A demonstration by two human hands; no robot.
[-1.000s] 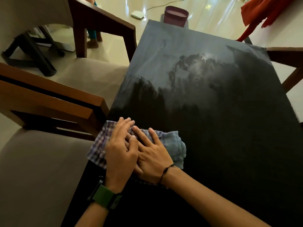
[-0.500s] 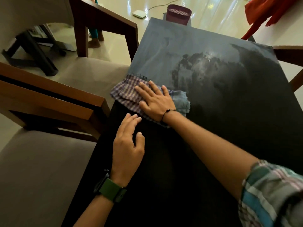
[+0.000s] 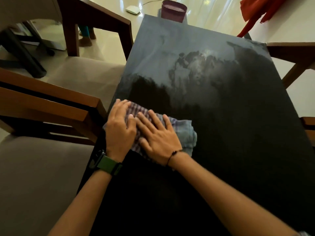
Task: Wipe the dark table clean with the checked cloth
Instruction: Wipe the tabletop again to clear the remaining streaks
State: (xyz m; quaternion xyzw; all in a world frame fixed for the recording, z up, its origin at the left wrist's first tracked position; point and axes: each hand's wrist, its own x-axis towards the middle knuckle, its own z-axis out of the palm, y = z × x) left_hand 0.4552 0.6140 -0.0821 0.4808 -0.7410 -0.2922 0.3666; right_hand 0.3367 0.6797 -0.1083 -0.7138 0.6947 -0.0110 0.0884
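Both hands lie flat on the checked cloth [image 3: 180, 132], which sits bunched at the left edge of the dark tabletop [image 3: 238, 133], at about 8 o'clock in the view. The left hand [image 3: 119, 128] presses on the cloth's left part with its fingers [image 3: 121, 108] straight and close together. It wears a green watch [image 3: 106, 165] on the wrist. The right hand [image 3: 158, 135] presses just beside it, fingers [image 3: 153, 119] straight and a little spread. It has a thin dark bracelet [image 3: 173, 153] on the wrist.

The far half of the tabletop looks grey and smeary, with a pale blotchy patch [image 3: 196, 65] at 12 o'clock. The near half looks darker.

A wooden chair [image 3: 51, 108] with a grey seat stands right against the tabletop at 9 o'clock. Another wooden chair [image 3: 95, 23] stands at 11 o'clock. A purple bin [image 3: 173, 10] stands on the floor past the far edge, at 12 o'clock. An orange cloth [image 3: 259, 11] hangs at 1 o'clock.
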